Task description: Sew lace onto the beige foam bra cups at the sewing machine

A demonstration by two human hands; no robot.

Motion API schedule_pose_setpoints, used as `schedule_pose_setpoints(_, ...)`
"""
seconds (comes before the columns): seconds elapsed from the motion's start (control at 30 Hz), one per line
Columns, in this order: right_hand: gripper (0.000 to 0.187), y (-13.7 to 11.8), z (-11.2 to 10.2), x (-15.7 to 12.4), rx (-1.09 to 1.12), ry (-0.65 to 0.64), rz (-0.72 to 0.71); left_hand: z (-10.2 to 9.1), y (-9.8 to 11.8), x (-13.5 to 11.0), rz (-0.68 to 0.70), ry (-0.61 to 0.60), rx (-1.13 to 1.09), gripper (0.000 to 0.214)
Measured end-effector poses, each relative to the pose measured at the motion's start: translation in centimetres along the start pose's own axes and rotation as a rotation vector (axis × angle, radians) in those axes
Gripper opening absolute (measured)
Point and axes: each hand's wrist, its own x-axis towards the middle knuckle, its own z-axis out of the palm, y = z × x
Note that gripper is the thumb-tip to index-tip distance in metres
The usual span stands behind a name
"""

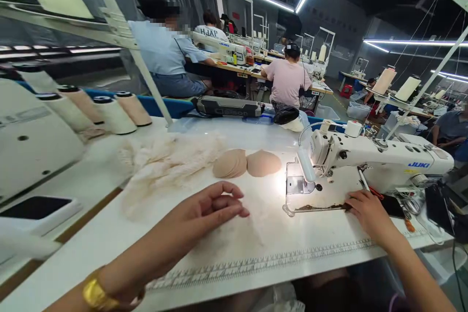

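My left hand point(215, 209) hovers over the white table, its fingers loosely bent and apart, with nothing in them. Beyond its fingertips lie a stack of beige oval fabric pieces point(229, 164) and a second beige piece point(263, 163). Sheer cream fabric point(171, 161) is heaped to their left. My right hand point(371, 212) rests at the right end of the sewing machine's bed point(336, 187), fingers extended and nothing visible in them. Close by are a white pen-like stick point(363, 179), a red-handled tool point(376, 193) and a dark flat object point(393, 206).
The white JUKI sewing machine point(387, 156) stands at the right, its lamp point(306, 165) lit. A printed ruler point(270, 261) runs along the table's front edge. Thread cones point(113, 114) stand at the back left. Co-workers sit at machines ahead, one in a pink shirt point(287, 80).
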Motion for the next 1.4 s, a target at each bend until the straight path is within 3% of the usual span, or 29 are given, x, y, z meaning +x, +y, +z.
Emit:
schedule_pose_setpoints(0.07,0.027,0.2,1.0,-0.1,0.023,0.01,-0.047,1.0,0.6,0.1,0.0,-0.052,-0.158,0.052)
schedule_pose_setpoints(0.13,0.025,-1.1,1.5,0.4,0.108,0.073,-0.071,2.5,0.6,0.3,0.011,-0.154,-0.236,0.055)
schedule_pose_setpoints(0.27,0.023,-6.8,-0.1,1.8,0.465,0.141,-0.005,5.2,-0.5,1.2,0.036,-0.227,-0.14,0.054)
schedule_pose_setpoints(0.33,0.024,-10.1,-1.5,2.6,0.529,0.149,-0.07,5.9,-1.0,1.5,0.045,-0.225,-0.095,0.055)
schedule_pose_setpoints(0.43,0.026,-13.7,-2.6,4.0,0.407,0.212,-0.19,6.4,-1.5,1.7,0.058,-0.213,-0.073,0.059)
schedule_pose_setpoints(0.6,0.039,-16.5,-2.0,5.8,0.126,0.319,-0.196,6.9,-2.1,1.8,0.074,-0.222,-0.107,0.062)
schedule_pose_setpoints(0.77,0.041,-16.8,-1.8,5.8,0.115,0.316,-0.184,6.1,-1.7,1.6,0.071,-0.285,-0.105,0.065)
schedule_pose_setpoints(0.83,0.042,-15.9,-1.8,5.2,0.146,0.294,-0.134,4.4,-0.8,1.4,0.086,-0.287,-0.015,0.067)
schedule_pose_setpoints(0.93,0.044,-13.8,-1.5,4.1,0.2,0.248,-0.076,1.1,0.8,1.1,0.115,-0.193,0.166,0.058)
schedule_pose_setpoints(1.03,0.043,-12.8,-1.4,3.4,0.235,0.22,-0.057,-0.4,1.8,1.1,0.115,-0.175,0.259,0.054)
schedule_pose_setpoints(1.2,0.037,-13.8,-1.6,3.8,0.334,0.233,-0.012,2.0,1.4,1.0,0.085,-0.424,0.378,0.039)
schedule_pose_setpoints(1.4,0.036,-14.4,-1.2,4.3,0.354,0.297,0.056,3.5,0.8,0.5,0.018,-0.547,0.262,0.032)
